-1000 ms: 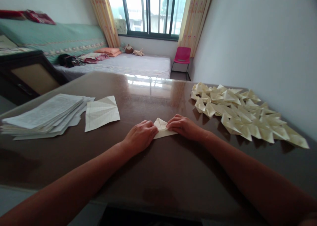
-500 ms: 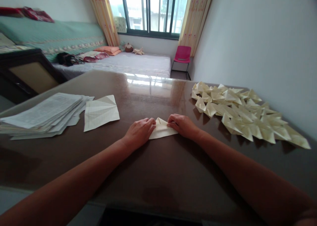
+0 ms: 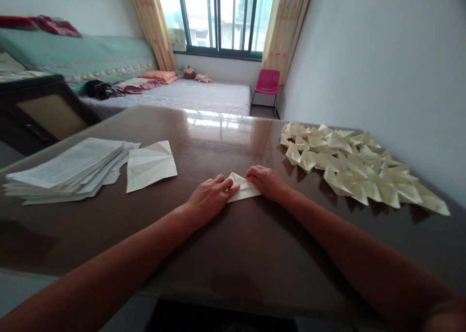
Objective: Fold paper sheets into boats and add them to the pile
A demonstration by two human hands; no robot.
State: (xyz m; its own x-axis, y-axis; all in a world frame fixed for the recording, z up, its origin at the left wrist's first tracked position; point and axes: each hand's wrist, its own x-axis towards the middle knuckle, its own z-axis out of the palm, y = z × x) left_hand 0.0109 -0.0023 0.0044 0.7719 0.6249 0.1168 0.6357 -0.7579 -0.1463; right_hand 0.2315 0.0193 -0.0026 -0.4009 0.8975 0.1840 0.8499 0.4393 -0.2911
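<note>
A partly folded sheet of cream paper (image 3: 244, 188) lies flat on the brown table, its pointed top facing away from me. My left hand (image 3: 213, 194) presses on its left side, fingers bent over the paper. At the paper's right edge my right hand (image 3: 268, 182) is closed, thumb and fingers pinching the corner. Both hands cover parts of the sheet, so its side edges are hidden. To the left of my hands rests a creased, opened-out sheet (image 3: 152, 166) with fold lines across it.
On the left is a stack of papers (image 3: 65, 164). Several folded paper pieces (image 3: 357, 159) are spread in rows at the right. The glossy table (image 3: 233, 244) reaches toward a bed (image 3: 211, 94) and a pink chair (image 3: 268, 82) by the window.
My left hand's fingers have moved right across the paper, covering more of its left part. My right hand stays at the right edge. The view has shifted slightly.
</note>
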